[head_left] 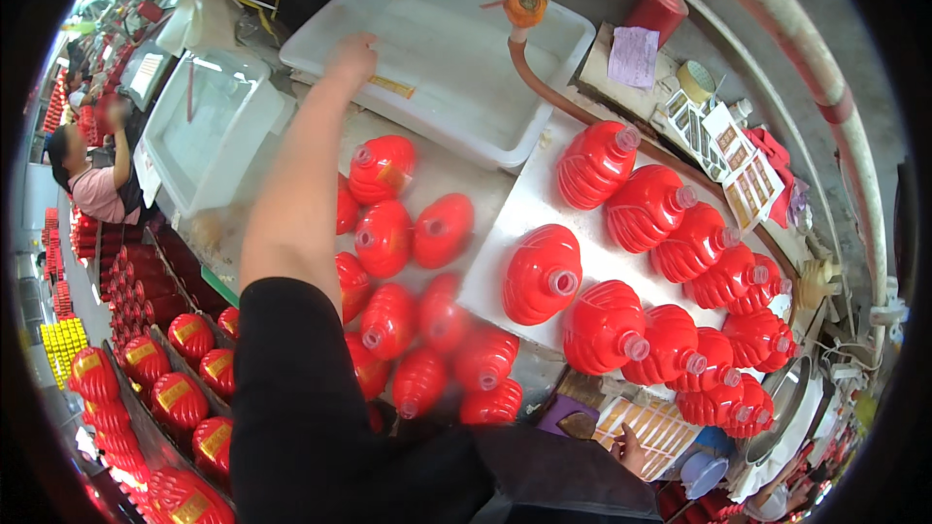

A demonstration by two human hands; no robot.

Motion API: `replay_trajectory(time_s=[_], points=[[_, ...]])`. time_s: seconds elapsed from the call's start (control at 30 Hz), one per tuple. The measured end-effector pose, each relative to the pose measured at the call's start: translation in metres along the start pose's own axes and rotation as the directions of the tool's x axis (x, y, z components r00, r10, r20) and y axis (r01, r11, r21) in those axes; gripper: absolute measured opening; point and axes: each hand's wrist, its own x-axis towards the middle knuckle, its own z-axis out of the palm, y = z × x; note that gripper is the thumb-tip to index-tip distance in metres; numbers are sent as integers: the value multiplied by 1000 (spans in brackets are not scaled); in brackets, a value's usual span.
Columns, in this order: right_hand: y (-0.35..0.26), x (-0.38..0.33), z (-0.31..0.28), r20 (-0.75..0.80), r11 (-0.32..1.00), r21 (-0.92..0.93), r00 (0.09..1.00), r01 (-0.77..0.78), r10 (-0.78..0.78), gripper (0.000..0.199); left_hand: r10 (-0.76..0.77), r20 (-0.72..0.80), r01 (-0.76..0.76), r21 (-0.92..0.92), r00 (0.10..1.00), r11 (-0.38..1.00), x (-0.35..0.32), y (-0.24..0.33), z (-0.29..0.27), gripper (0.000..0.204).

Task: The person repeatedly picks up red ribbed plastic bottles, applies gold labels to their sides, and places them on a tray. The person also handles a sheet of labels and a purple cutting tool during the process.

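Note:
My left arm, in a black short sleeve, reaches away across the bench. My left hand [353,58] is closed at the near rim of a large white plastic tub [544,131]; what its fingers hold, if anything, is hidden. A gold label [391,87] clings to the tub wall beside it. Low on the right, close to my body, my right hand [630,450] grips the edge of a sheet of gold labels [652,435]. Between and beyond my arms stand several red ribbed bottles [542,277] with clear, uncapped necks; those nearest my left forearm look blurred.
A second, smaller translucent tub [209,131] stands left. More red bottles with gold labels [181,400] fill racks at lower left. A hose with an orange valve [525,8] hangs over the large tub. Tape, papers and a red cylinder [656,13] lie back right. Another person [97,180] works far left.

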Motion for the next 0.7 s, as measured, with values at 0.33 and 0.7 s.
replay_trajectory(time_s=[0.33, 0.7], points=[[35, -15, 16, 68, 952, 150, 963, -267, 259, 43, 182, 339, -289, 298, 923, 910, 48, -21, 33, 41], [43, -5, 32, 114, 928, 187, 946, -322, 305, 40, -154, 557, 167, 27, 816, 986, 48, -9, 24, 28]])
